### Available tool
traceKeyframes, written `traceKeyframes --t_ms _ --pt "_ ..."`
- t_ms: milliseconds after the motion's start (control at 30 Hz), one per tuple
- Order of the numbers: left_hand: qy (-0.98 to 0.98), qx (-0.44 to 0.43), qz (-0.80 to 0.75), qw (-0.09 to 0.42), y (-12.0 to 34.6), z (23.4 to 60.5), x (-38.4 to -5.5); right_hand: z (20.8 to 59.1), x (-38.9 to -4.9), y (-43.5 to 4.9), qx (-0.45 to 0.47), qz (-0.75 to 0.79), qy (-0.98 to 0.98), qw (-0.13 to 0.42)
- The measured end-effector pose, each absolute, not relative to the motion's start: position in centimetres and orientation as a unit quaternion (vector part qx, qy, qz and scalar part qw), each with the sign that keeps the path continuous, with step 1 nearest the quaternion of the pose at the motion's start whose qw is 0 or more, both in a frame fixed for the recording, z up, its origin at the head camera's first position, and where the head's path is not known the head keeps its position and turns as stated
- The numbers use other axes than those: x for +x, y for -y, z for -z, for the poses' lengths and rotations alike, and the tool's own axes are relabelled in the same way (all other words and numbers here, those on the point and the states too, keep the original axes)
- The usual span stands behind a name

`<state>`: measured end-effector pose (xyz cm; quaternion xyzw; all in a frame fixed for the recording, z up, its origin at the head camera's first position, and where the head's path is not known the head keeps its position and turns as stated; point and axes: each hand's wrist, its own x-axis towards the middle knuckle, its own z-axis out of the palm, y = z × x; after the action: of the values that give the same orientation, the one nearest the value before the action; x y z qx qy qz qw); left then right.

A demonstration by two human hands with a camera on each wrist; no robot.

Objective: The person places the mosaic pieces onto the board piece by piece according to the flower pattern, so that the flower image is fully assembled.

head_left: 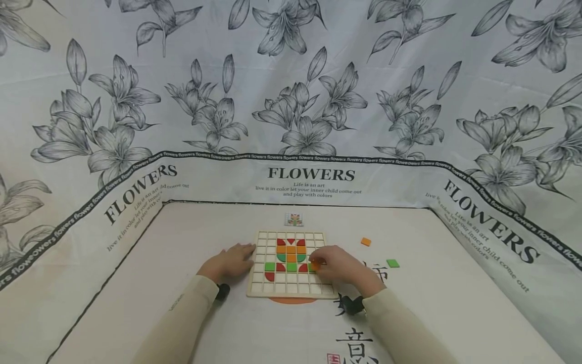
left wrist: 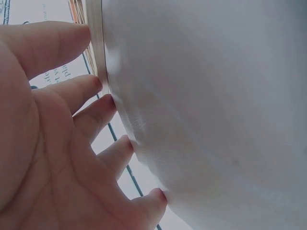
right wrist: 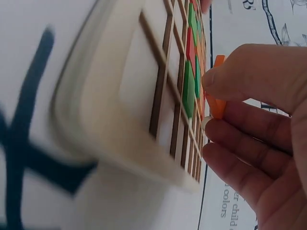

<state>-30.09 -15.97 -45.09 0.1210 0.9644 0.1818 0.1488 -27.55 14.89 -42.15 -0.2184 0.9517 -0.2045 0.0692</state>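
A pale wooden grid board (head_left: 261, 289) lies in front of me, with red, orange and green tiles filling a pattern of its squares. My right hand (head_left: 342, 265) is over the board's right side and pinches an orange tile (right wrist: 218, 108) between thumb and fingers. Just under that tile, a green tile (right wrist: 189, 91) sits in the grid. At the left edge of the board is my left hand (head_left: 229, 264). In the left wrist view its fingers are spread and fairly straight, the thumb and index finger by the board's side (left wrist: 97, 48).
Beyond the board lies a small picture card (head_left: 293, 219) with a coloured pattern. A loose orange tile (head_left: 366, 242) and a loose green tile (head_left: 393, 263) lie to the right on the white cloth (head_left: 218, 222). Flower-printed fabric (head_left: 309, 101) surrounds the table.
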Motion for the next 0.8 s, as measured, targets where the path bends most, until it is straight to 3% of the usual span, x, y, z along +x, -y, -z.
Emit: traceKeyframes --t_ms 367,800 --pt "-0.964 0.12 -0.181 0.151 16.1 45.3 -30.4 42.3 -27.2 -11.9 -0.308 0.17 -0.936 0.031" --pt "-0.963 0.121 -0.184 0.155 16.2 45.3 -30.4 42.8 -26.8 -9.0 -0.313 0.17 -0.932 0.071"
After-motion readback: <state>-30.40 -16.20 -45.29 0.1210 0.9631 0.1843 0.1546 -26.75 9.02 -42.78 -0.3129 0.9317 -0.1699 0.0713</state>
